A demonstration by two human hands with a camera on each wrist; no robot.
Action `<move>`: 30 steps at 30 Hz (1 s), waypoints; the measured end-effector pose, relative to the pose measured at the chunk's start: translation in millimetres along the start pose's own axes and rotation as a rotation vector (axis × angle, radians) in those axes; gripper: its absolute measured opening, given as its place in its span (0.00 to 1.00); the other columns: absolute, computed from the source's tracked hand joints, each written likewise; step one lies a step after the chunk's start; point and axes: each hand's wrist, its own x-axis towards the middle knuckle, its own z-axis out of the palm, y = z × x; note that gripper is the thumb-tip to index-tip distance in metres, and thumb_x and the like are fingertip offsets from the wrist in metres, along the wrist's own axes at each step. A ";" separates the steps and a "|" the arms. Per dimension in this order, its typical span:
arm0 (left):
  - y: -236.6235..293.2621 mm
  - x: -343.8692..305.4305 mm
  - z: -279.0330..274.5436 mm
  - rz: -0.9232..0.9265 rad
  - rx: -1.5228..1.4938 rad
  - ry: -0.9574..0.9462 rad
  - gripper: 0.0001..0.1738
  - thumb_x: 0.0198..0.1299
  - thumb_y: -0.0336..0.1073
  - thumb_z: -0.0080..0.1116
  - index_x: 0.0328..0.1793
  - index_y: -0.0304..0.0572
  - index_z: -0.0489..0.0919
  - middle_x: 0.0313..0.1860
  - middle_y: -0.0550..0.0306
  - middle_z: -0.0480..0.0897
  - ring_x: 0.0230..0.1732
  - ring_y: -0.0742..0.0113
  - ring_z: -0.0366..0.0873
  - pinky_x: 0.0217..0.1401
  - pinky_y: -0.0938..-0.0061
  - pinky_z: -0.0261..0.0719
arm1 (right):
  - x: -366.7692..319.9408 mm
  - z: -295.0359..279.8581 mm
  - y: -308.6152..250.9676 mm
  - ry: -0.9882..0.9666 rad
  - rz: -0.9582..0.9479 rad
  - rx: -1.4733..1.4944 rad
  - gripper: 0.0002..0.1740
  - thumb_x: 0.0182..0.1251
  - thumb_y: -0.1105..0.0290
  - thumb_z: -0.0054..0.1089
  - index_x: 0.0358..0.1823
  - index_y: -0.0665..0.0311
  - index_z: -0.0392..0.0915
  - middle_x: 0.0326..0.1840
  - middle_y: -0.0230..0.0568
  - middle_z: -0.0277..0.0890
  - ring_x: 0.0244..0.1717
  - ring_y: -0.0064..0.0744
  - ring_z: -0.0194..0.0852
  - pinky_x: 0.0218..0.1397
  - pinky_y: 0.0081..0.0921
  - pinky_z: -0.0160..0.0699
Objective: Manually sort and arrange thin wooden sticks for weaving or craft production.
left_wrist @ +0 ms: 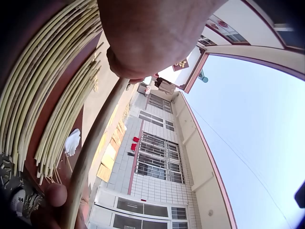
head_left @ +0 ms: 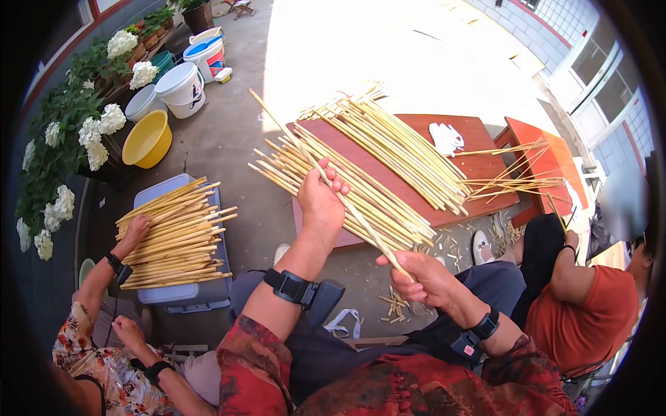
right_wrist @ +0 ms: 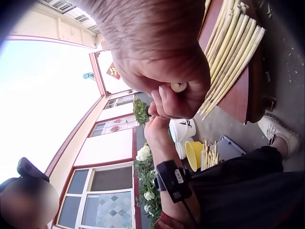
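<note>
A long pale stick (head_left: pixel 365 227), peeled and slightly bent, runs diagonally in front of me in the head view. My left hand (head_left: pixel 323 196) grips it around the middle, fingers curled over the shaft. Near its lower end, my right hand (head_left: pixel 424 279) holds it between thumb and fingers. The round cut end (right_wrist: pixel 178 87) pokes out of my right fist in the right wrist view. Behind the hands, bundles of similar sticks (head_left: pixel 402 149) lie side by side on a low reddish-brown table (head_left: pixel 416 125).
White gloves (head_left: pixel 446 139) and thin loose sticks (head_left: pixel 513 182) lie toward the table's right. Short offcuts (head_left: pixel 395 306) litter the ground. At left, another person's hand (head_left: pixel 137 227) rests on sticks over a grey bin (head_left: pixel 163 191). Someone in an orange shirt (head_left: pixel 596 305) sits at right.
</note>
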 end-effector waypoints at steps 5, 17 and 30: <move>39.6 25.9 -0.9 0.134 -0.028 0.014 0.14 0.56 0.31 0.31 0.46 0.36 0.64 0.22 0.62 0.62 0.18 0.74 0.56 0.20 0.77 0.57 | -61.2 -17.9 15.3 0.141 0.060 -0.261 0.19 0.68 0.60 0.38 0.54 0.64 0.65 0.17 0.26 0.58 0.13 0.11 0.44 0.13 0.09 0.42; 22.8 23.8 1.4 0.154 0.046 0.012 0.13 0.61 0.33 0.33 0.48 0.35 0.64 0.23 0.62 0.62 0.19 0.75 0.56 0.20 0.77 0.59 | -154.7 -47.4 77.1 0.587 -0.149 -0.658 0.14 0.61 0.73 0.52 0.49 0.63 0.70 0.20 0.22 0.63 0.18 0.09 0.55 0.19 0.09 0.53; -39.9 -17.2 -12.1 -0.050 0.215 -0.140 0.15 0.66 0.38 0.31 0.52 0.34 0.60 0.30 0.55 0.70 0.31 0.63 0.72 0.38 0.63 0.76 | -32.9 -18.6 4.5 0.592 -0.495 -1.033 0.13 0.63 0.73 0.46 0.49 0.67 0.70 0.26 0.32 0.68 0.26 0.19 0.64 0.29 0.16 0.66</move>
